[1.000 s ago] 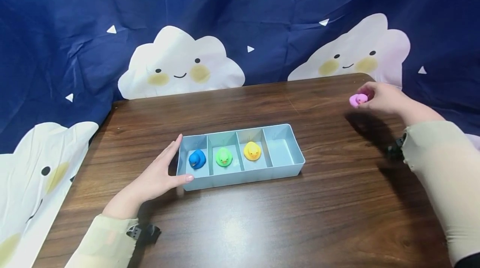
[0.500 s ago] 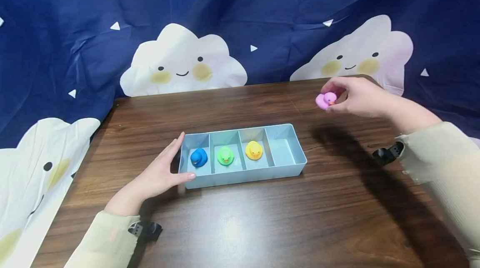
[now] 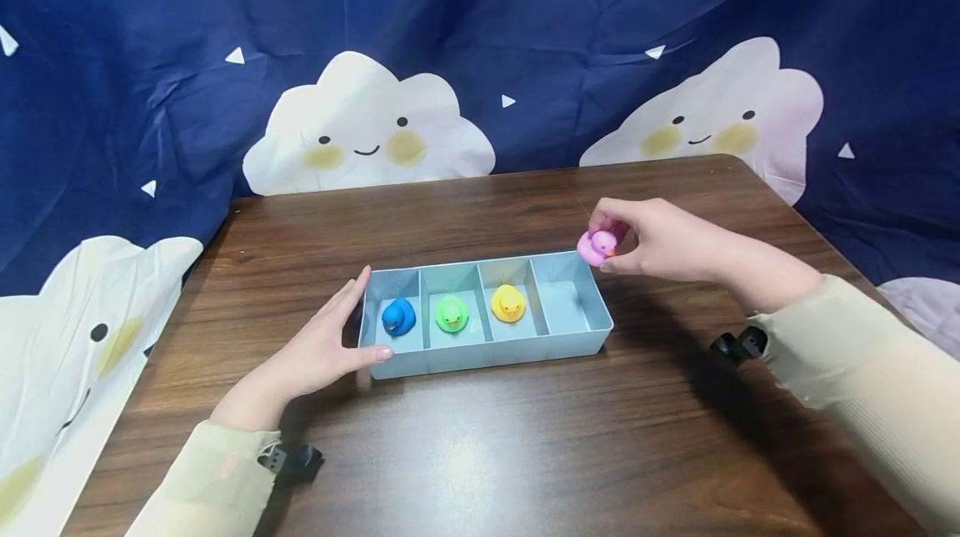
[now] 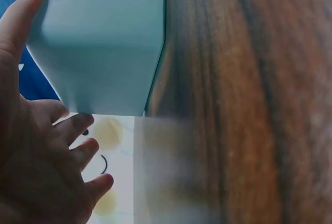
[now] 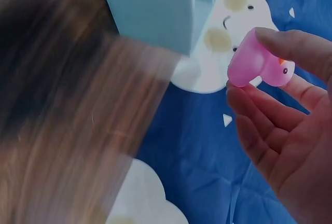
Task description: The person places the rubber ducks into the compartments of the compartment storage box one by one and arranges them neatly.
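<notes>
A pale blue tray (image 3: 487, 355) with a row of compartments lies on the table. From the left, it holds a blue rubber duck (image 3: 400, 318), a green rubber duck (image 3: 452, 315) and a yellow rubber duck (image 3: 508, 304), one per compartment; the rightmost compartment is bare. My left hand (image 3: 315, 358) spans the tray's left end, thumb at the front rim and extended fingers along the end to the back corner. Above the back right corner, my right hand (image 3: 667, 241) pinches a pink rubber duck (image 5: 250, 60) between thumb and fingers.
The tray rests on a dark brown wooden table (image 3: 480, 454). Behind and left of it hangs a navy curtain (image 3: 420, 3) with smiling white clouds. Both wrists wear small black camera mounts, the left one (image 3: 292, 463) hanging near the tabletop.
My right hand has carried the pink duck leftward and toward me from the far right of the table to the tray's back right corner. The left hand stays at the tray's end.
</notes>
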Tool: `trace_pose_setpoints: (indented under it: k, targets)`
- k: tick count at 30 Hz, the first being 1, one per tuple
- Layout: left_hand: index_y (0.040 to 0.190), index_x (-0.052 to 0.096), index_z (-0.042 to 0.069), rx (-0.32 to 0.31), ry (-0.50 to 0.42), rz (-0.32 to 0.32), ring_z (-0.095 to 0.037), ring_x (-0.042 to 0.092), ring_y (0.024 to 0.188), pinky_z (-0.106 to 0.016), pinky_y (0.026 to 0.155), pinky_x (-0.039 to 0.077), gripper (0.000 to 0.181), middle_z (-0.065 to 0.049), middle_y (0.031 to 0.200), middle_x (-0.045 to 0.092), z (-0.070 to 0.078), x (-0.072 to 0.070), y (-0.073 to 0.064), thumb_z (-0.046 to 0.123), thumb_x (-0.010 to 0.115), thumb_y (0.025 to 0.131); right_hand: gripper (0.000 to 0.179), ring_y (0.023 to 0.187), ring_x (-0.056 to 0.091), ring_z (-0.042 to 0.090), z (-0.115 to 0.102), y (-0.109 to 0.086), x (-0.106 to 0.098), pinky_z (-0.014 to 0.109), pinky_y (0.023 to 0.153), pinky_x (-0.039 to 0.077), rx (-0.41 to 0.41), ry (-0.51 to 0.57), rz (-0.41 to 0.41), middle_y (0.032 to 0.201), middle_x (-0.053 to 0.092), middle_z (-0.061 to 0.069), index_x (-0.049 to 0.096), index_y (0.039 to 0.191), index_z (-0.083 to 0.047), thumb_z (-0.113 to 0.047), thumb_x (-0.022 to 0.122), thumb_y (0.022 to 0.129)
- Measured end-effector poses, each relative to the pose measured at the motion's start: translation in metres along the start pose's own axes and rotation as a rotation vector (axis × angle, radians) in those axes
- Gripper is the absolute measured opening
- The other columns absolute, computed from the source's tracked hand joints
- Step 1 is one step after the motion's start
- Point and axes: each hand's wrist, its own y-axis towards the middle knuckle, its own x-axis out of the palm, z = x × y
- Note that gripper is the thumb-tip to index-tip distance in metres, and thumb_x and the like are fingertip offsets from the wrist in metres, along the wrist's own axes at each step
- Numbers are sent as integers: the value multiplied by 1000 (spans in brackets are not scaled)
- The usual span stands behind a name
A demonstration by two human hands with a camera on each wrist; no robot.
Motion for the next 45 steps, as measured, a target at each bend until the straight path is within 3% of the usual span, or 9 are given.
trace_pose_setpoints:
  k: [9, 17, 23, 35, 45]
  targets:
    - [161, 5, 25, -14, 17, -9, -39, 11, 147, -63, 111, 19, 110, -19, 162, 12, 1, -2, 0, 55, 75, 82, 29, 81, 59, 19, -10, 4, 21, 39, 76, 51, -21, 7, -57, 85, 63, -2, 61, 100, -15, -6, 80, 80]
    - [161, 5, 24, -8, 13, -8, -38, 11, 147, -63, 111, 19, 110, -18, 162, 13, 2, -2, 0, 52, 76, 82, 25, 77, 58, 20, -13, 5, 34, 34, 72, 46, -33, -82, -62, 80, 59, -4, 60, 99, -16, -12, 79, 83]
    - [161, 5, 25, -5, 17, -3, -38, 11, 148, -62, 111, 19, 111, -18, 162, 13, 0, -1, 1, 57, 75, 81, 26, 77, 56, 16, -17, 6, 42, 35, 71, 47, -21, -121, -58, 83, 61, -3, 61, 98, -14, -11, 81, 82]
    - [161, 6, 25, 3, 13, 5, -38, 12, 147, -62, 111, 20, 112, -18, 162, 14, -1, 0, 1, 58, 76, 80, 31, 86, 59, 22, -21, 7, 50, 36, 77, 51, 30, -156, -95, 92, 64, -1, 63, 104, -14, -13, 83, 81]
    - [161, 6, 25, 8, 7, 3, -37, 12, 147, -61, 111, 20, 111, -18, 162, 14, 0, 0, 0, 56, 76, 80, 29, 86, 54, 19, -21, 5, 56, 38, 76, 48, -48, -222, -26, 92, 56, -1, 67, 98, -11, -7, 85, 76]
